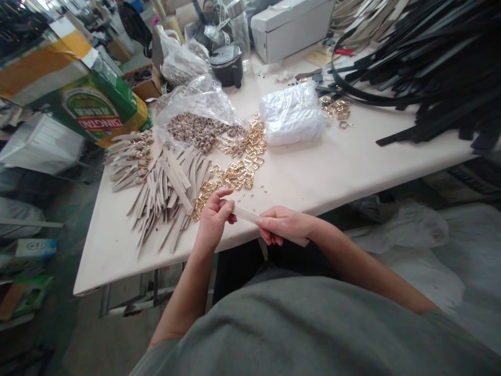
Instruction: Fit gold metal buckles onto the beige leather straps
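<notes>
A pale beige strap stretches between my two hands just above the table's front edge. My left hand pinches its left end between thumb and fingers. Farther along the strap, my right hand is closed around it, and the other end sticks out below the palm. Gold buckles lie in a loose heap just beyond my left hand. A fanned pile of similar beige straps is to the left of it. Whether a buckle sits at the pinched end is hidden by my fingers.
Small beige loops spill from a clear plastic bag behind the buckles. A plastic-wrapped white bundle lies mid-table. Black straps hang over the right side. A lidded dark mug and a white box stand at the back; a green carton is left.
</notes>
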A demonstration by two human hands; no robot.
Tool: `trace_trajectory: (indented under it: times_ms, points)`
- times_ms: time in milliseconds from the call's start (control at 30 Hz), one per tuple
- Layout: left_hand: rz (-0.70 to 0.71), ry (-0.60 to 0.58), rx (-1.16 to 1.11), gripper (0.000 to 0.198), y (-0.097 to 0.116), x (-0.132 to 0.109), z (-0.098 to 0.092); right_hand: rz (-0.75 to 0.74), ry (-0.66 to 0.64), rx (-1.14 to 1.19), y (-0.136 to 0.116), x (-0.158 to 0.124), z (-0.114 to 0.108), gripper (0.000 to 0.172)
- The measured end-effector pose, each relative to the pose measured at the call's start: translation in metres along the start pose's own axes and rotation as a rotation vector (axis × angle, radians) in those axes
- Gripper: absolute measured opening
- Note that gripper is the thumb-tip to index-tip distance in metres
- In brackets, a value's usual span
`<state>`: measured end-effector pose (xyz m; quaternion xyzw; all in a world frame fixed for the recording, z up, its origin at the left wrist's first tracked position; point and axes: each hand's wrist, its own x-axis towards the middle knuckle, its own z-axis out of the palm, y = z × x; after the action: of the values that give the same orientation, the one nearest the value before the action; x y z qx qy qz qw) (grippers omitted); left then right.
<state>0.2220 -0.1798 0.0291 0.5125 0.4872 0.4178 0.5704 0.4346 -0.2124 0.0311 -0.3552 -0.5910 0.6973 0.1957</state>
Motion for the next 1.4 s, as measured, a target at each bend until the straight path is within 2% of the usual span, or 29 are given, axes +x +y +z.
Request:
trace_trajectory:
  times_ms: [67,133,233,367,600,733,900,967,1133,1200,1267,1400]
  points:
    - [-0.004,0.016,-0.004,0.04,0.0,-0.001,0.001,-0.029,0.14,-0.219,-0.004,0.0,0.002,0.026]
    - [-0.009,0.038,-0.017,0.046,-0.001,-0.001,0.003,-0.066,0.357,-0.465,-0.007,0.0,0.007,0.008]
    - [-0.029,0.046,-0.038,0.055,-0.001,-0.002,0.008,-0.126,0.618,-0.625,-0.007,0.004,0.017,0.023]
    - [-0.065,0.026,-0.08,0.064,-0.002,-0.004,0.014,-0.239,0.755,-0.632,0.001,0.01,0.026,0.021]
    - [-0.103,0.018,-0.134,0.067,-0.006,-0.007,0.019,-0.33,0.785,-0.758,0.006,0.01,0.022,0.006]
    - [-0.039,-0.009,-0.078,0.06,-0.007,-0.008,0.017,-0.334,0.785,-0.756,0.004,0.009,0.019,0.01]
    - [0.256,-0.114,0.327,0.021,-0.005,-0.009,0.012,-0.319,0.792,-0.823,0.006,0.007,0.016,0.007]
    - [0.395,-0.091,0.454,0.012,-0.004,-0.009,0.013,-0.316,0.813,-0.846,0.007,0.006,0.017,0.008]
    - [0.643,0.017,0.637,0.007,-0.002,-0.012,0.015,-0.319,0.838,-0.796,0.005,0.004,0.016,0.007]
    - [0.704,0.055,0.625,0.005,-0.002,-0.015,0.011,-0.312,0.84,-0.769,0.003,0.001,0.014,0.005]
    - [0.708,0.094,0.554,0.005,-0.004,-0.018,0.005,-0.32,0.835,-0.742,0.001,-0.002,0.013,0.007]
    - [0.577,0.133,0.341,0.011,-0.014,-0.02,-0.003,-0.375,0.824,-0.722,-0.001,-0.006,0.013,0.011]
